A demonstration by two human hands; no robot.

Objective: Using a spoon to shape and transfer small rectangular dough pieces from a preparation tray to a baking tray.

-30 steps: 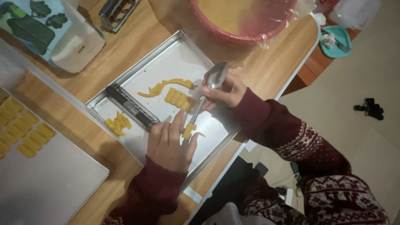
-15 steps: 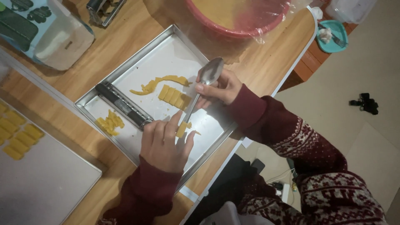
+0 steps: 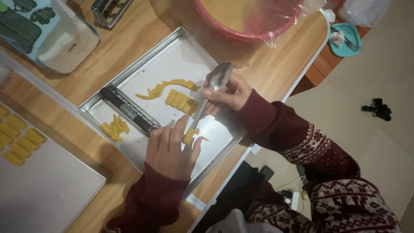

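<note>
My right hand (image 3: 228, 92) grips a metal spoon (image 3: 214, 86) near its bowl, the handle end pointing down at a small yellow dough piece (image 3: 188, 136). My left hand (image 3: 170, 149) rests on the metal tray (image 3: 142, 64) and pinches that dough piece between its fingertips. A row of cut yellow dough pieces (image 3: 181, 101) lies just above it. A curved dough strip (image 3: 166, 87) lies further back. A dark ridged bar tool (image 3: 128, 110) lies across the tray, with dough scraps (image 3: 115, 127) to its left.
A second tray (image 3: 47, 194) at the left holds several shaped yellow pieces (image 3: 15, 140). A red bowl (image 3: 246, 17) covered in plastic film stands at the back. A flour bag (image 3: 51, 34) and a metal press (image 3: 108, 11) sit at the back left. The table edge runs at the right.
The view has shifted slightly. Both hands stay at the same dough piece, with the spoon handle still against it.
</note>
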